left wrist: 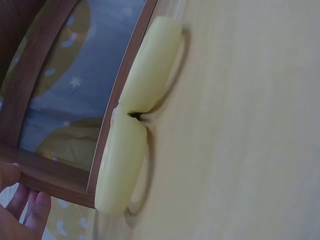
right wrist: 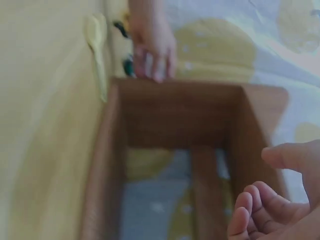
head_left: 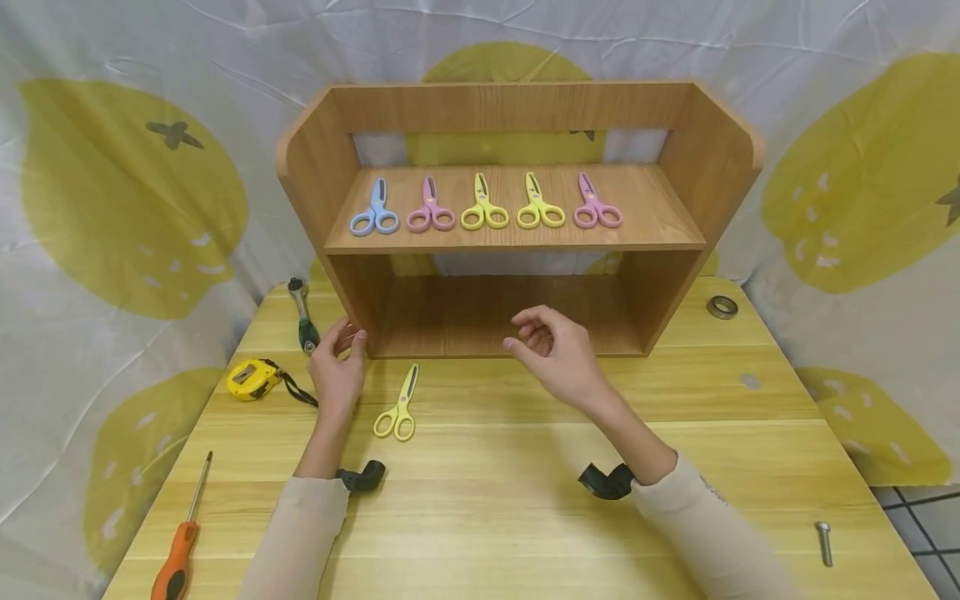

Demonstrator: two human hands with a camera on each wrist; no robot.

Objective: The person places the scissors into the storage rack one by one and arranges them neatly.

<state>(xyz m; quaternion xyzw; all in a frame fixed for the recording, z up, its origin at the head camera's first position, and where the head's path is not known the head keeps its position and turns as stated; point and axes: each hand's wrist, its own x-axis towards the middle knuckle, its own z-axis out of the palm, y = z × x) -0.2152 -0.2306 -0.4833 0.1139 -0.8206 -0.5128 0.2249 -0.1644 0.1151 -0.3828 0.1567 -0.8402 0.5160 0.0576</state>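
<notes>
My left hand is at the lower left side panel of a wooden desktop shelf, fingertips right at the panel's outer side. Its thumb and loosely bent fingers show at the panel in the left wrist view. In front of the lower compartment hovers my right hand, fingers loosely curved, nothing held. Yellow scissors lie on the table near the left hand, blades toward the shelf. Several more stand in a row on the upper board: blue scissors, two pink and two yellow pairs.
Left of the shelf lie a ratchet wrench, a yellow tape measure and an orange screwdriver. On the right are a metal ring, a pale disc and a bolt. A lemon-print curtain hangs behind.
</notes>
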